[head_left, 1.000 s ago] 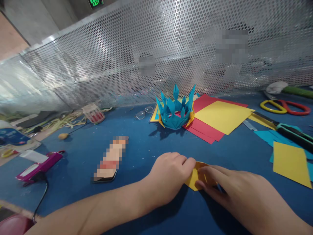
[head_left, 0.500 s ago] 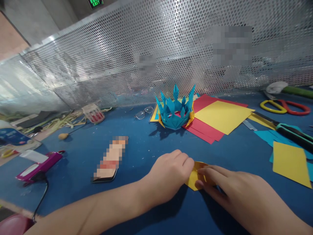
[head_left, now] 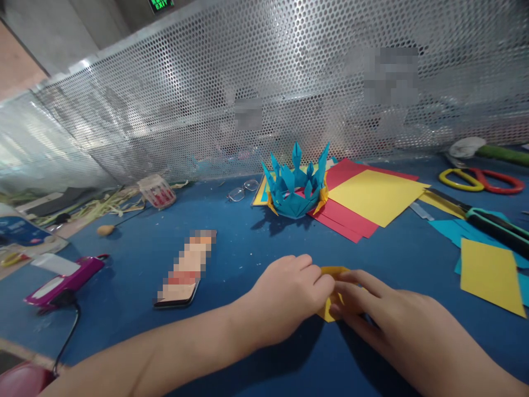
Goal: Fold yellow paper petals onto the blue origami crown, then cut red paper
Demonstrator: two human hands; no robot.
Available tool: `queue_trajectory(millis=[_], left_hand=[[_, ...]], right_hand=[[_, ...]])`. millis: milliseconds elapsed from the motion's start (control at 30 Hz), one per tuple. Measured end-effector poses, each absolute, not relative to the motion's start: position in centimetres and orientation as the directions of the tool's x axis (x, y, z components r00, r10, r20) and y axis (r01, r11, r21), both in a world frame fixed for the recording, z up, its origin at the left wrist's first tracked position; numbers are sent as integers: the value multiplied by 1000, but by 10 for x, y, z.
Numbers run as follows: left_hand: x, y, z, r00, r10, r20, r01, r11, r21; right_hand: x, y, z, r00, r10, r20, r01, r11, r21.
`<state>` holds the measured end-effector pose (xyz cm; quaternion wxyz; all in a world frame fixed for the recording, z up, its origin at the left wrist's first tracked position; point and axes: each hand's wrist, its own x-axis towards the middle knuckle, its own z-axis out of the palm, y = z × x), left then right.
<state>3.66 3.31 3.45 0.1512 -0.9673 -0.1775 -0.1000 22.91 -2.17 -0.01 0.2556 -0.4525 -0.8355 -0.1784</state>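
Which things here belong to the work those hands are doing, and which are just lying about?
Seems part of the work:
- folded yellow paper, held by left hand and right hand
- spiky blue paper crown
- flat red paper sheets

Seems just lying about:
- thin-framed eyeglasses
- black-edged phone
- purple device with black cord

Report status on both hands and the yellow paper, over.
Left hand on folded yellow paper. Right hand pinching it. Blue paper crown beyond, touching neither hand.
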Motion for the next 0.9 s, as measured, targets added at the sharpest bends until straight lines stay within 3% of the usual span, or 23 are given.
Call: queue_trajectory(millis=[333,433,567,700,900], left_hand=[[35,23,33,881,425,209,466,-858,-216],[37,17,33,897,400,187,440,-850,-290],[38,12,29,901,324,287,423,-802,-423],[38,12,26,889,295,351,432,-794,-429],[39,10,26,906,326,270,417,-794,-443]], right_hand=[[232,-22,-6,-485,681,549,841,535,79],[233,-21,-7,-489,683,543,841,535,84],[234,-22,-7,-489,693,530,839,540,69],[234,-22,-7,-494,700,515,835,548,56],[234,-21,-9,-494,707,506,835,547,50]])
